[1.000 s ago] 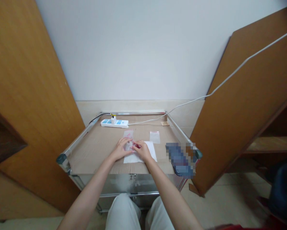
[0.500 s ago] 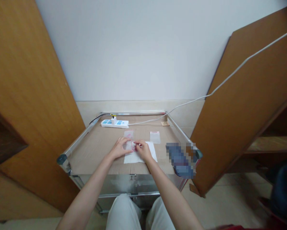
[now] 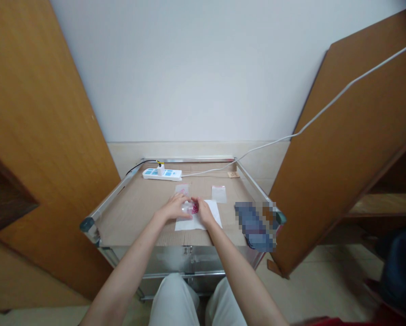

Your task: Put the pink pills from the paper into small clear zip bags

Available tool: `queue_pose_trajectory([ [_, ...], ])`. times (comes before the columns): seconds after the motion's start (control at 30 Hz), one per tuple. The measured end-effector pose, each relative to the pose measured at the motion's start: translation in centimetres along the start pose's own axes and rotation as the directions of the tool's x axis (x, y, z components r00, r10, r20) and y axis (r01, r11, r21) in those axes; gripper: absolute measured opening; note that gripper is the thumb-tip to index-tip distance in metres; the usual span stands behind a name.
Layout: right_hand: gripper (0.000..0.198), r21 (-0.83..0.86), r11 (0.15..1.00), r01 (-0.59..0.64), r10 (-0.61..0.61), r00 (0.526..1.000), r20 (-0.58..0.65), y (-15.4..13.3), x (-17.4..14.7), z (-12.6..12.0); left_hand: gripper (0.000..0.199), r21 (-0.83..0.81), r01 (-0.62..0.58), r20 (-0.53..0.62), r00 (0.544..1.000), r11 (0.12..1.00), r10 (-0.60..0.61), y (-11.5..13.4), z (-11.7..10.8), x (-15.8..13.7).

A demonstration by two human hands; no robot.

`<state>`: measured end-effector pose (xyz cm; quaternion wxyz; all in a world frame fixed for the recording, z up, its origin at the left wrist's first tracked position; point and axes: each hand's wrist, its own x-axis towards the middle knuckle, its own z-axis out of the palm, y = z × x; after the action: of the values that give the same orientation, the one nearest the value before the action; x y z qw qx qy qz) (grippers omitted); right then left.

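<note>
Over a white sheet of paper (image 3: 207,222), a small clear plastic bag (image 3: 186,208) with small red-pink beads (image 3: 195,208) inside is between my two hands. My left hand (image 3: 174,207) grips its left side, fingers and thumb curved around the edges. At the beaded end, my right hand (image 3: 204,212) is closed on the bag, its fingertips partly hidden. Just behind my left hand lies another clear bag (image 3: 182,188) with faint pink marks or contents. To the right, a flat clear zip bag (image 3: 219,194) with a red seal line rests on the cardboard-covered tabletop (image 3: 131,222).
A white power strip (image 3: 171,174) with a plug in it lies at the back left. Its white cable (image 3: 267,146) runs off to the upper right. A blurred-out dark blue item (image 3: 257,231) sits at the right edge. Metal rails (image 3: 257,185) border the table.
My hands have turned the small bag, and the red-pink beads now show more clearly at its right end. My right hand's fingers have shifted from a pinch on top to the bag's right side.
</note>
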<state>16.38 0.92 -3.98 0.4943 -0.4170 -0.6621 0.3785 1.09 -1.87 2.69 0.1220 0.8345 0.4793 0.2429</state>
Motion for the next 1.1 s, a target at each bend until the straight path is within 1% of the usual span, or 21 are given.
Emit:
queue_pose_trajectory([
  [0.17, 0.048, -0.032, 0.999, 0.03, -0.027, 0.996, 0.081, -0.4, -0.1, 0.1, 0.061, 0.123, 0.016, 0.041, 0.999, 0.992, -0.021, 0.3, 0.4, 1.0],
  [0.37, 0.05, -0.045, 0.998, 0.04, -0.034, 0.992, 0.117, -1.2, -0.4, -0.2, 0.068, 0.281, 0.034, 0.161, 0.983, 0.959, -0.082, 1.7, -0.3, 1.9],
  [0.47, 0.049, -0.055, 0.998, 0.032, -0.026, 0.993, 0.115, -1.7, -0.5, -0.3, 0.069, 0.335, 0.02, 0.193, 0.977, 0.942, -0.09, 2.3, -0.6, 2.0],
  [0.63, 0.047, -0.074, 0.997, 0.023, -0.015, 0.994, 0.112, -2.5, -0.6, -0.5, 0.068, 0.34, 0.022, 0.192, 0.977, 0.94, -0.093, 2.5, -0.7, 2.0],
  [0.77, 0.046, -0.052, 0.999, 0.016, -0.01, 0.994, 0.107, -2.3, -0.6, -0.5, 0.068, 0.318, 0.029, 0.177, 0.98, 0.948, -0.089, 2.4, -0.8, 1.9],
  [0.97, 0.044, 0.009, 1.0, 0.021, -0.021, 0.998, 0.064, -1.6, -0.4, -0.4, 0.071, 0.339, -0.014, 0.179, 0.983, 0.941, -0.05, 2.7, -1.1, 2.1],
  [1.1, 0.044, 0.06, 0.998, 0.034, -0.037, 0.998, 0.041, -1.3, -0.3, -0.3, 0.063, 0.362, -0.047, 0.2, 0.979, 0.931, -0.028, 3.0, -1.2, 2.4],
])
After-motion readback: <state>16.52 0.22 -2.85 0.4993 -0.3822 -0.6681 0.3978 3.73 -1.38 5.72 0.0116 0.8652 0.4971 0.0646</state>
